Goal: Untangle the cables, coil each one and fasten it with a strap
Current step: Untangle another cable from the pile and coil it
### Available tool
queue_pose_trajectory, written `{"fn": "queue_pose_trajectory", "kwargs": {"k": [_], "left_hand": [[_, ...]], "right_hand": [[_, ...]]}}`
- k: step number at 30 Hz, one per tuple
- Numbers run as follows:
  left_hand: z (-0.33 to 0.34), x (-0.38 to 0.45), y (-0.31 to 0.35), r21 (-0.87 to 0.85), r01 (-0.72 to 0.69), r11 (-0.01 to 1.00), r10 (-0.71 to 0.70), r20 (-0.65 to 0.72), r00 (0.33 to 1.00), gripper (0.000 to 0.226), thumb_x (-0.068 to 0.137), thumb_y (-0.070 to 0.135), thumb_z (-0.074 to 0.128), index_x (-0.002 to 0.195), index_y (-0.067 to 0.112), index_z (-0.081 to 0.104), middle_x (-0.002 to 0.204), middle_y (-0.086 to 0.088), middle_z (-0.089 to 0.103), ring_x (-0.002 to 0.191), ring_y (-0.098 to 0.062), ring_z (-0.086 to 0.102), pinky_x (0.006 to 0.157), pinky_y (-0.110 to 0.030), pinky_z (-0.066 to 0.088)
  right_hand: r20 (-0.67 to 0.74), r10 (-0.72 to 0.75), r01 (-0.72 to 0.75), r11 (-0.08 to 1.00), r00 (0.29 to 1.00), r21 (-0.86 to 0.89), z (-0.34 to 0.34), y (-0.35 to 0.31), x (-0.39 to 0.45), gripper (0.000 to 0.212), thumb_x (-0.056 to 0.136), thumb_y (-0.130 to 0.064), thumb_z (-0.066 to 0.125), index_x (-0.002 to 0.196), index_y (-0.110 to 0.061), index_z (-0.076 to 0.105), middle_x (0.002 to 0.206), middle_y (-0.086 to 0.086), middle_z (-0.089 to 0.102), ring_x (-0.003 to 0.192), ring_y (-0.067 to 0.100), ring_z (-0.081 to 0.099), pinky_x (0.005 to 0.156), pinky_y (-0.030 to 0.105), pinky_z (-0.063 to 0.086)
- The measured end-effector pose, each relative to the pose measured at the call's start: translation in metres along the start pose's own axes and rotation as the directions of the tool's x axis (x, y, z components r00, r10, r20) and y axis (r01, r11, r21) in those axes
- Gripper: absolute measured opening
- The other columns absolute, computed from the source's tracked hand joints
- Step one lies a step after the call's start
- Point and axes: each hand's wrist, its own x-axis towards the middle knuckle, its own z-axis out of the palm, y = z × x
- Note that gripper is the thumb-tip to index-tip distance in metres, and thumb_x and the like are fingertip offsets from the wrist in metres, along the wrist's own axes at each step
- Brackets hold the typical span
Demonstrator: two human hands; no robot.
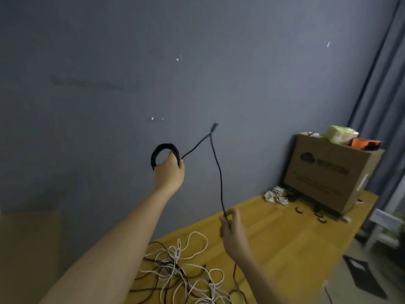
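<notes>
My left hand (169,170) is raised in front of the grey wall (92,62), fingers curled round a black coil (156,150) that stands up out of my grip toward 11 o'clock. From that fist the free cable (215,159) runs up toward 1 o'clock to a sharp bend, where a short dark end sticks out, then drops steeply toward 5 o'clock into my right hand (232,231). There my thumb and fingertips (236,212) pinch the strand, narrow, and the cable hangs on below my wrist. On the yellow table (285,238), at 6 o'clock, lies the tangle (182,266) of white and black cables, loops overlapping, just beside my right forearm. At 3 o'clock a cardboard box (328,172) stands on the table's far end with a green packet (340,133) and an orange thing (365,143) on top. At its foot, on the table, lie small white bundles (276,195) and a few black straps (299,210).
</notes>
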Motion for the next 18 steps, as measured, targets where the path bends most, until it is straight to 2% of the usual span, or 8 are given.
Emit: {"fn": "queue_pose_trajectory", "kwargs": {"k": [2,4,8,10,13,16,18], "left_hand": [[0.009,-0.007,-0.010,0.062,-0.061,0.996,0.058,0.047,0.997,0.021,0.102,0.024,0.041,0.103,0.006,0.049,0.057,-0.001,0.048,0.047,-0.017,0.049,0.044,-0.029,0.034],[0.013,-0.013,-0.017,0.101,-0.146,0.984,0.135,0.108,0.985,0.018,0.101,0.025,0.042,0.098,0.009,0.048,0.057,-0.001,0.049,0.048,-0.016,0.050,0.043,-0.027,0.031],[0.013,-0.028,-0.026,0.136,-0.277,0.951,0.235,0.266,0.935,0.020,0.099,0.025,0.048,0.083,0.013,0.044,0.065,-0.002,0.053,0.070,-0.029,0.059,0.052,-0.031,0.034],[0.010,-0.034,-0.030,0.076,-0.303,0.950,0.259,0.354,0.899,0.018,0.097,0.025,0.050,0.083,0.014,0.047,0.063,0.002,0.050,0.069,-0.027,0.059,0.050,-0.030,0.031],[0.003,-0.042,-0.032,-0.034,-0.302,0.953,0.280,0.489,0.827,0.006,0.096,0.027,0.052,0.091,0.023,0.052,0.070,0.008,0.053,0.070,-0.018,0.056,0.054,-0.027,0.036],[-0.005,-0.051,-0.027,-0.206,-0.238,0.949,0.312,0.514,0.799,0.006,0.095,0.025,0.057,0.089,0.026,0.057,0.081,0.008,0.060,0.079,-0.011,0.059,0.069,-0.029,0.047],[-0.011,-0.058,-0.023,-0.330,-0.179,0.927,0.333,0.503,0.798,0.010,0.094,0.021,0.059,0.085,0.027,0.059,0.077,0.010,0.060,0.071,0.001,0.058,0.069,-0.021,0.047]], "right_hand": [[-0.056,-0.160,0.148,0.974,0.986,-0.169,-0.014,-0.015,0.010,0.005,0.102,-0.021,0.041,0.097,-0.021,0.042,0.065,-0.001,0.057,0.048,0.008,0.045,0.047,0.033,0.036],[-0.108,-0.292,0.241,0.910,0.950,-0.338,-0.031,-0.037,0.023,0.010,0.101,-0.025,0.042,0.094,-0.020,0.046,0.070,-0.005,0.061,0.053,0.011,0.051,0.049,0.034,0.039],[-0.295,-0.423,0.273,0.858,0.857,-0.436,-0.063,-0.075,0.049,0.018,0.098,-0.024,0.051,0.098,-0.014,0.066,0.084,-0.001,0.069,0.074,0.020,0.060,0.060,0.032,0.042],[-0.326,-0.487,0.252,0.792,0.810,-0.557,-0.073,-0.087,0.061,0.023,0.098,-0.027,0.052,0.102,-0.013,0.070,0.090,0.004,0.069,0.087,0.024,0.058,0.062,0.031,0.039],[-0.226,-0.555,0.247,0.649,0.801,-0.719,-0.081,-0.099,0.081,0.028,0.101,-0.026,0.047,0.109,-0.013,0.070,0.093,0.009,0.065,0.090,0.030,0.049,0.067,0.035,0.036],[-0.024,-0.563,0.323,0.508,0.826,-0.799,-0.076,-0.096,0.100,0.027,0.101,-0.021,0.046,0.113,-0.016,0.070,0.098,0.009,0.063,0.092,0.028,0.043,0.071,0.030,0.027],[0.070,-0.520,0.374,0.509,0.851,-0.775,-0.068,-0.086,0.107,0.027,0.101,-0.021,0.046,0.113,-0.017,0.069,0.097,0.008,0.063,0.091,0.027,0.042,0.072,0.030,0.027]]}}
